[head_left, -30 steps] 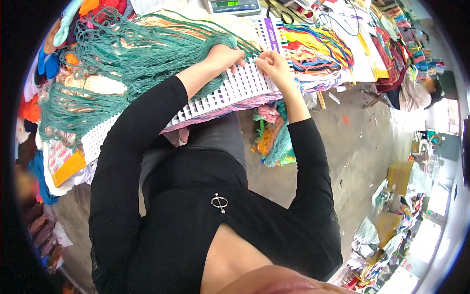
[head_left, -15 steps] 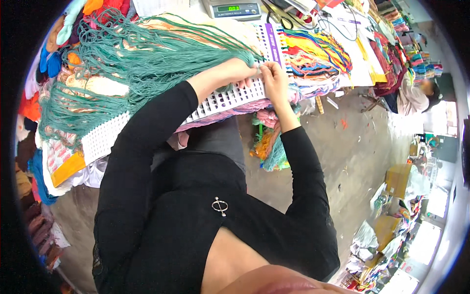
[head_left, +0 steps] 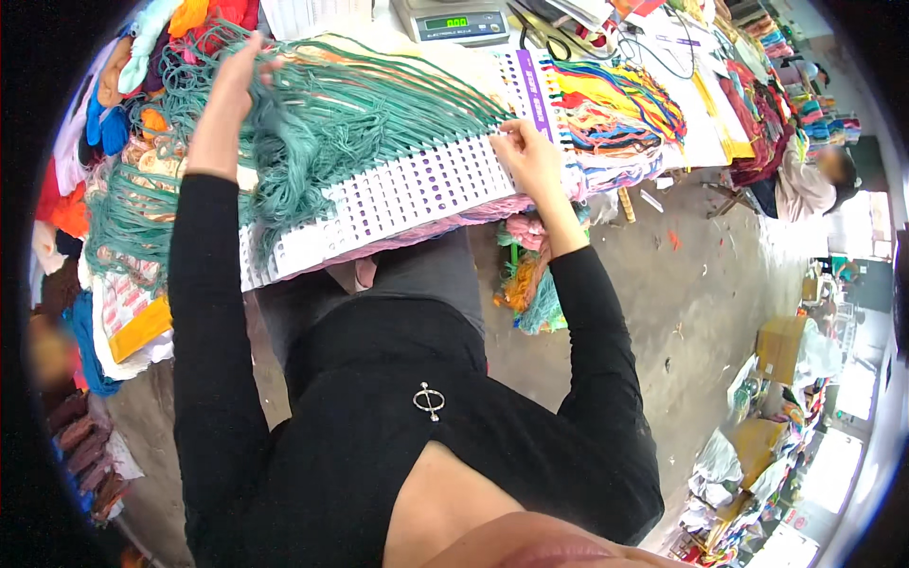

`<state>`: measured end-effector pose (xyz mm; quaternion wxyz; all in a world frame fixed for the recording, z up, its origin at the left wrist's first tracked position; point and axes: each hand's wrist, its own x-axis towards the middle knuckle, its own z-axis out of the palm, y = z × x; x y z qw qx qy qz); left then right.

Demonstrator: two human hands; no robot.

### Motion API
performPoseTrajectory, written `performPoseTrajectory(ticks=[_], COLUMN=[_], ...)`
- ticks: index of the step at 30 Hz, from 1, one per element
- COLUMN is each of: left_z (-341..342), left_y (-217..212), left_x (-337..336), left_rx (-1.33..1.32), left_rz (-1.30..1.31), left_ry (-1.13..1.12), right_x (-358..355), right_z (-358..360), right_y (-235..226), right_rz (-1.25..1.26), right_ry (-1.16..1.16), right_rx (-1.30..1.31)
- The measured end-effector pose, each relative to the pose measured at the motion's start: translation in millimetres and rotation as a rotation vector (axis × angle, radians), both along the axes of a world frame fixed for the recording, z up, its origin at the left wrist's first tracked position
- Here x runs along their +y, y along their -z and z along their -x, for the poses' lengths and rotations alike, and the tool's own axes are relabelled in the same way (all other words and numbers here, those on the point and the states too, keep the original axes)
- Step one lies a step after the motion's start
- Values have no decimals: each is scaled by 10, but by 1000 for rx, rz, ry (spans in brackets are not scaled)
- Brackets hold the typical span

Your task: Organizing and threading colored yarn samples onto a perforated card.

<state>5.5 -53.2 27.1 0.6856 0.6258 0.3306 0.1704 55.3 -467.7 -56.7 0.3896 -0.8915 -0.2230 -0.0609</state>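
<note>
Where green yarn (head_left: 298, 156) overlaps card (head_left: 440, 182), scale (head_left: 459, 25) beyond, scissors (head_left: 547, 38)

Soft, matt fibres are seen in the green yarn (head_left: 303, 156), by which a fuzzy, tangled surface is formed. The white board (head_left: 417, 189) is made of smooth, stiff sheet, though at this range card cannot fairly be told from plastic. A slight sheen is shown by the multicoloured threads (head_left: 611, 99). The scale (head_left: 454, 24) is cased in smooth, pale plastic. The black top (head_left: 369, 350) is cut from matt cloth and is set with a shiny metal ring (head_left: 429, 401). The floor (head_left: 634, 284) is surfaced in dull, scuffed concrete. The box (head_left: 781, 348) is made of matt brown cardboard, and the bag (head_left: 819, 355) of thin, crinkled, translucent plastic.
</note>
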Motion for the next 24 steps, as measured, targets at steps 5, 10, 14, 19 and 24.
performPoseTrajectory(ticks=[5,10,14,19,24], left_z=[385,497,484,491,524], left_y=[-26,80,20,-50,-99], left_x=[-1630,-2248,-2214,-2195,-2126], left_rx=[-233,-203,-215,-301,-297], left_rz=[93,517,815,1064,1022], left_ry=[749,983,933,852,823], right_x=[118,491,476,385,344], right_z=[323,776,812,844,875], right_y=[-181,-500,-592,-670,-680], right_rz=[-445,-753,-879,-937,-1069], right_ry=[-96,-272,-257,-233,-299], right_rx=[121,547,616,646,715])
